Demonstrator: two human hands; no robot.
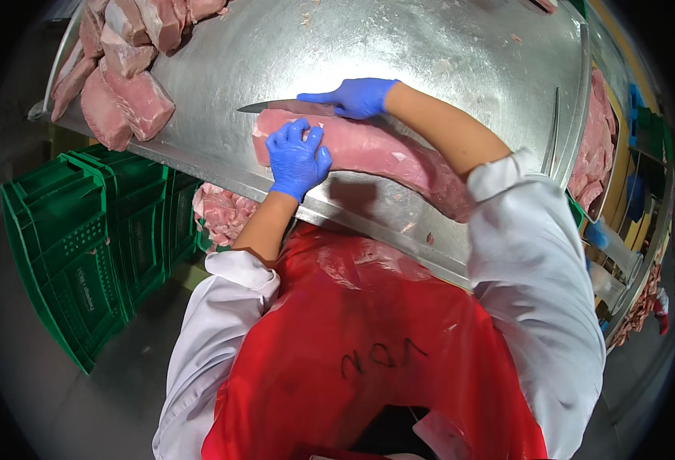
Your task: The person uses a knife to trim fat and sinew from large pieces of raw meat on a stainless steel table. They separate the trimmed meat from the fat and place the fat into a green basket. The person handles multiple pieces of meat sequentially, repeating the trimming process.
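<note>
A long pale-pink pork loin (383, 153) lies across the near part of the metal table, running from the middle toward my right sleeve. My left hand (297, 159), in a blue glove, presses on the loin near its left end with bent fingers, gripping it. Along the loin's far side is a knife (264, 106), its blade pointing left. Its handle is inside my blue-gloved right hand (364, 98), which is closed round it with the index finger stretched along the top. Part of the blade is hidden by that finger and the meat.
Large meat pieces (126, 96) are heaped at the table's far left. Green crates (100, 230) stand below the left edge, beside a container of meat trimmings (226, 215). A thin metal rod (553, 130) lies near the right rim. More meat (594, 146) fills a tub beyond it.
</note>
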